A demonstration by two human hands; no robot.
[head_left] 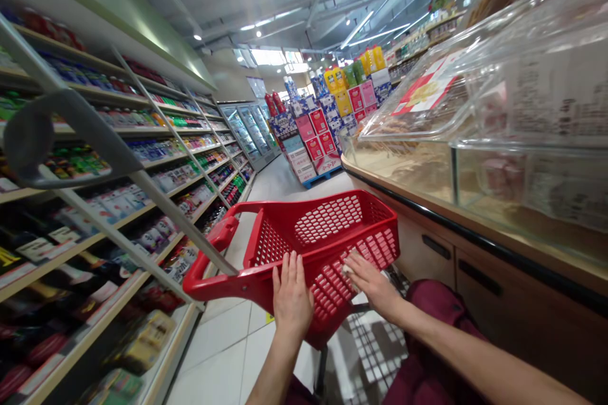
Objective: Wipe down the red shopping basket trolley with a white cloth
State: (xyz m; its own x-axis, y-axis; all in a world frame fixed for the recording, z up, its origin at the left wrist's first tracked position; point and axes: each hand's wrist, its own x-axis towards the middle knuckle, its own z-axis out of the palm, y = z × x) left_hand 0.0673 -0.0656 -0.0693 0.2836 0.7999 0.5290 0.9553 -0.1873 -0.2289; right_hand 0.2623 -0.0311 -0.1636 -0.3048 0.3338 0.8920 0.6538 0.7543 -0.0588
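A red plastic shopping cart basket (280, 273) with perforated sides stands tilted in my view, right in front of me. My left hand (291, 296) lies flat against its near side, fingers stretched along the upper rim and holding nothing. Farther right, my right hand (375, 288) presses a small whitish wipe (348, 267) against the slotted side wall; part of the wipe is hidden under the fingers. The basket's interior looks bare where it shows. A grey pole with a dark plastic handle piece (76, 133) rises at the left, its lower end by the cart's handle (209, 266).
Shelves of bottles (156, 171) line the left side. At the right is a display counter (403, 183) with clear plastic food boxes (427, 95). Stacked cartons (316, 139) stand on a blue pallet ahead, with glass-door fridges (251, 130) behind. My knees are close below the cart.
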